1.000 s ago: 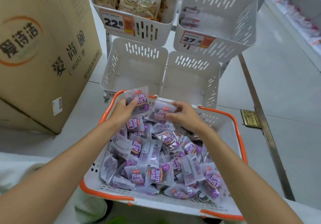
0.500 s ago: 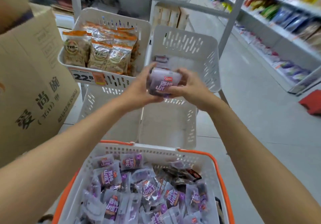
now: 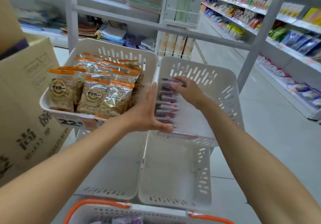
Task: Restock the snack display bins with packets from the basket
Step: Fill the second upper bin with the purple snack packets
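Observation:
A row of purple snack packets (image 3: 165,105) stands on edge along the left side of the upper right white bin (image 3: 224,84). My left hand (image 3: 145,114) lies flat, fingers straight, against the row's left side, with the thumb across its near end. My right hand (image 3: 188,90) reaches into the bin, its fingers curled over the packets at the far end of the row. The white basket (image 3: 139,211) with orange handles (image 3: 97,202) shows only its rim at the bottom edge, with a few purple packets inside.
The upper left bin (image 3: 111,50) holds orange-topped packets (image 3: 97,93) behind a price tag. Two lower bins (image 3: 112,173) (image 3: 175,175) sit under my arms. A large cardboard box (image 3: 26,105) stands at the left. Stocked shelves (image 3: 286,37) line the aisle at the right.
Both hands lifted purple packets out of the basket, carried them up and moved into the upper right bin. The view tilted upward, so the basket slid to the bottom edge.

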